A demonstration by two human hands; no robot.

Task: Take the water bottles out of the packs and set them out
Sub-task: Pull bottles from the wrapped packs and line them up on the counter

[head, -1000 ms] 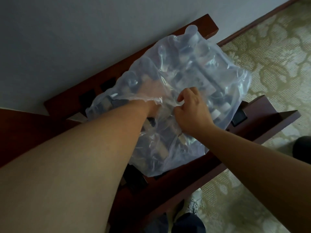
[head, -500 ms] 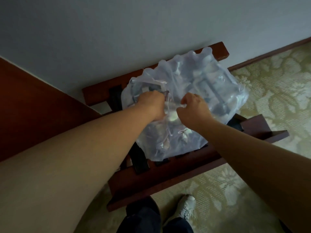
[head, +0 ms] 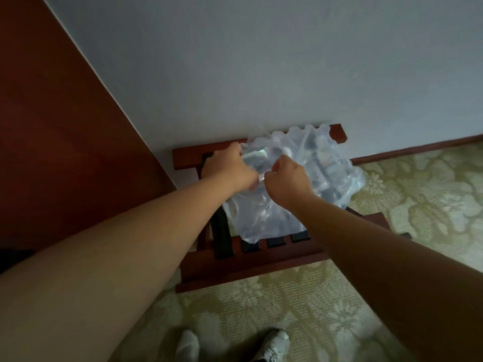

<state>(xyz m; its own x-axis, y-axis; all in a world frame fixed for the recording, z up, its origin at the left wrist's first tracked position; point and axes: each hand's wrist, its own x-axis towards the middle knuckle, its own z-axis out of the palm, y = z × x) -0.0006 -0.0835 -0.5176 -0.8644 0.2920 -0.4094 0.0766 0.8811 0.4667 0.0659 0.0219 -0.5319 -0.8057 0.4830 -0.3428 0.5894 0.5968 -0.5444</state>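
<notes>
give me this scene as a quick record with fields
pack: clear-wrapped, lies on the rack
left hand: grips the wrap at the pack's upper left
right hand: pinches the wrap close beside the left hand
rack: dark red wood, black straps, against the wall
floor: green patterned carpet
set out so far: nothing in view

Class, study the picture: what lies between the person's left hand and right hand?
The head view shows a bunched stretch of clear plastic wrap on the bottle pack between the left hand and the right hand; both hands grip it.
</notes>
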